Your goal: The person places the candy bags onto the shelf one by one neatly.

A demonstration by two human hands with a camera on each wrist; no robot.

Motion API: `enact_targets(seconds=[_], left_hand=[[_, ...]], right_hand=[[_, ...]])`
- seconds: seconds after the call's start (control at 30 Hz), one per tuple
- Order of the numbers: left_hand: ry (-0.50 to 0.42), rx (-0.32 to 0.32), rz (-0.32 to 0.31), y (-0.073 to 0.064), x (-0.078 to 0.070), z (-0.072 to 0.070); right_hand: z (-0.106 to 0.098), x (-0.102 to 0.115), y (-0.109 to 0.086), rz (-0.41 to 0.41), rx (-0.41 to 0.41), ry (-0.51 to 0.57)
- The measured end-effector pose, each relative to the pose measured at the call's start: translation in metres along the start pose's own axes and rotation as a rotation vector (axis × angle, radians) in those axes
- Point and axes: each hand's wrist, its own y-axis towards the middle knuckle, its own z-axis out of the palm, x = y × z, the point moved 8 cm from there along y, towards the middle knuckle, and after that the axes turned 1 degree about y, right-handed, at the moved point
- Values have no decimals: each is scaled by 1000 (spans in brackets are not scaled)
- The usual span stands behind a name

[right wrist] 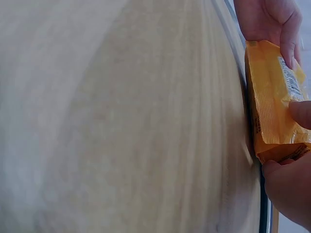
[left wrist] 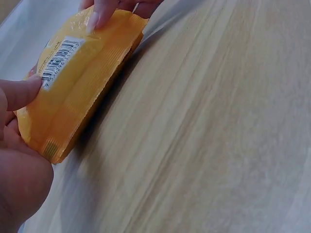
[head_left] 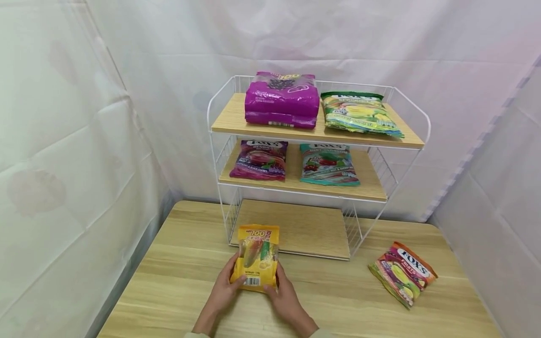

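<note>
A yellow bag of mango candy (head_left: 256, 258) is held between both hands in front of the rack's bottom shelf. My left hand (head_left: 225, 286) grips its left side, thumb on the front beside the barcode. On the opposite side my right hand (head_left: 285, 293) grips the bag, its thumb pressing the lower front corner. In the left wrist view the bag's orange bottom seam (left wrist: 92, 121) faces the camera, close over the wooden table. The right wrist view shows the same bag (right wrist: 274, 104) with a thumb on its front; the fingers behind it are mostly hidden.
A white wire rack with wooden shelves (head_left: 291, 227) stands at the back. Its top holds a purple bag (head_left: 282, 101) and a green-yellow Fox's bag (head_left: 359, 112). On the middle shelf lie a berries bag (head_left: 259, 162) and a teal bag (head_left: 329, 165). A fruits bag (head_left: 403, 274) lies right.
</note>
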Motion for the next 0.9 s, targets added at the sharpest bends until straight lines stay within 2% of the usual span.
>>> enact_targets(seconds=[0.27,0.5,0.77,0.83,0.9], left_hand=[[24,-24,-14,0,2,-4],[32,-35,32,7,-1,-6],[42,-54,4,18,2,-9],[25,-50,2,21,0,-9],[15,-40,-9,22,-9,-8]], right_hand=[[0,0,3,8,-5,-19],[-3,9,10,-33,-34,-92],[-4,13,20,-17,-34,-131],[-4,15,23,-23,-32,-141],[-5,16,25,-30,-30,-139]])
